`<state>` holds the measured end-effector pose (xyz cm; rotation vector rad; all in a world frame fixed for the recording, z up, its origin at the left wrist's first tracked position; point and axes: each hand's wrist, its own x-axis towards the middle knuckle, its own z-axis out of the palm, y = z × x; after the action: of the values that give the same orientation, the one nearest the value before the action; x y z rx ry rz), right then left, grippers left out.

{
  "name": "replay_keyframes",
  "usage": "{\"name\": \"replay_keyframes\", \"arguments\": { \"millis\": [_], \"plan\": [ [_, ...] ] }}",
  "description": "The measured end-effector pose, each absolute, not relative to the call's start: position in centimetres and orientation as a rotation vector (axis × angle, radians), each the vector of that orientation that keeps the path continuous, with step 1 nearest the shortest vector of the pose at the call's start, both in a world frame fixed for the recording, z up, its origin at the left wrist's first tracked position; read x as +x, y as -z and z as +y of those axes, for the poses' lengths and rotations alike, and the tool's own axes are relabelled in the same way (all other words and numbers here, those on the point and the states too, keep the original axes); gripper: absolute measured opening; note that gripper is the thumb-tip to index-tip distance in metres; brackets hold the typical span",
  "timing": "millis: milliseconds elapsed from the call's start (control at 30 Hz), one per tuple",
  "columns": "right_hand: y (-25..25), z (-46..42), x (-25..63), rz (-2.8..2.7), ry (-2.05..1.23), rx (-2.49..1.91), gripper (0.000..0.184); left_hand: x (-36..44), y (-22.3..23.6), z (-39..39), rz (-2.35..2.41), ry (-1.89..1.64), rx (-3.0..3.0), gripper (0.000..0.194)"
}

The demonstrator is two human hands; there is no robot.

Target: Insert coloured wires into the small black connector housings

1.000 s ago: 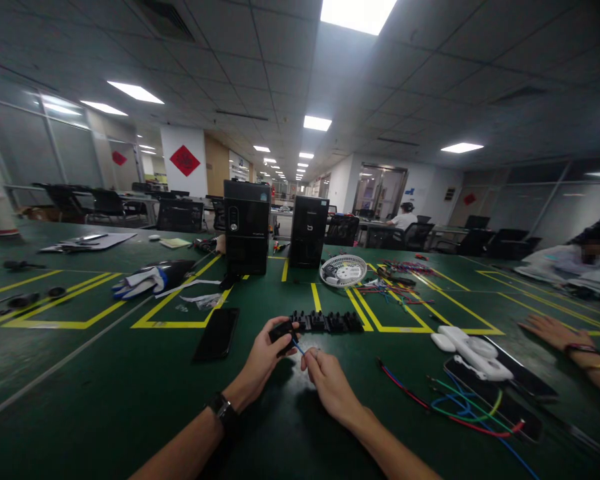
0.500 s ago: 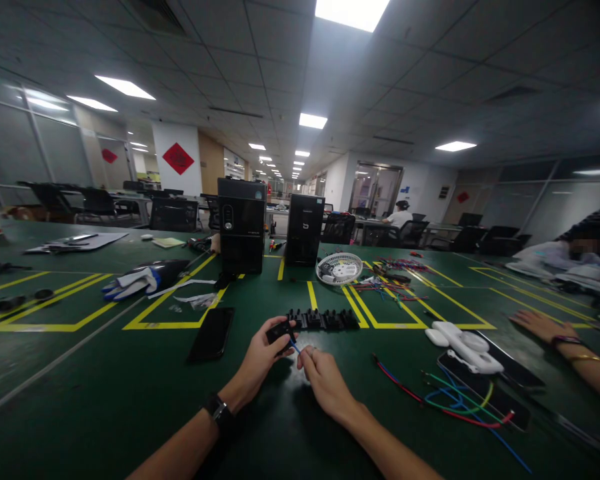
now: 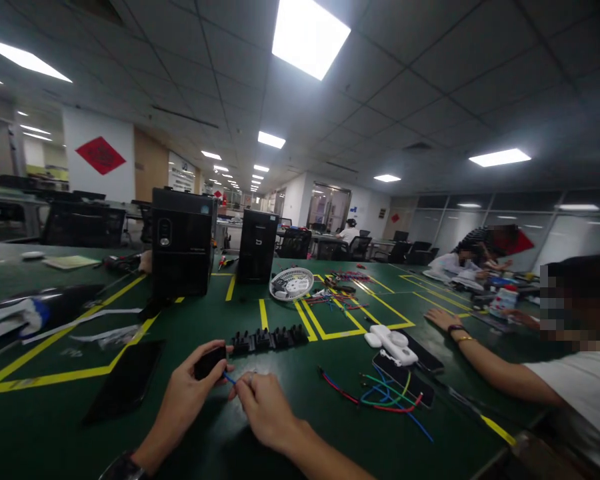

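Wire [image 3: 229, 378]: pinched in closed fingertips of right hand [image 3: 270, 410], ran toward ten o'clock to block [image 3: 210, 363], at its four-o'clock side. Was gripped in left hand [image 3: 181, 393], long axis toward two o'clock (wire's seating too small to tell).

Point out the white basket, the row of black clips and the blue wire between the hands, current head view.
Basket [image 3: 307, 283]: head view, right side of its rim.
Black clips [image 3: 265, 340]: head view, middle of the row.
Blue wire [image 3: 229, 379]: head view, short exposed stretch between the hands.
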<state>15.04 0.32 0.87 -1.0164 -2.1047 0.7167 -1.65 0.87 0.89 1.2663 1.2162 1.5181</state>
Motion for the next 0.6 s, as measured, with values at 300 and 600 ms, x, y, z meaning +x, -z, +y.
{"name": "replay_keyframes", "arguments": {
  "millis": [300, 600],
  "plan": [
    [-0.9, 0.8, 15.1, -2.049, -0.773, -1.026, 0.029, -1.6, -0.3, 1.3, 1.057, -1.454, 0.883, 0.078],
    [-2.9, 0.7, 13.6, -2.010, -0.945, -1.081, 0.027, -0.7, -2.3, 0.6, 1.112, -1.477, 0.601, 0.034]
  ]
}}
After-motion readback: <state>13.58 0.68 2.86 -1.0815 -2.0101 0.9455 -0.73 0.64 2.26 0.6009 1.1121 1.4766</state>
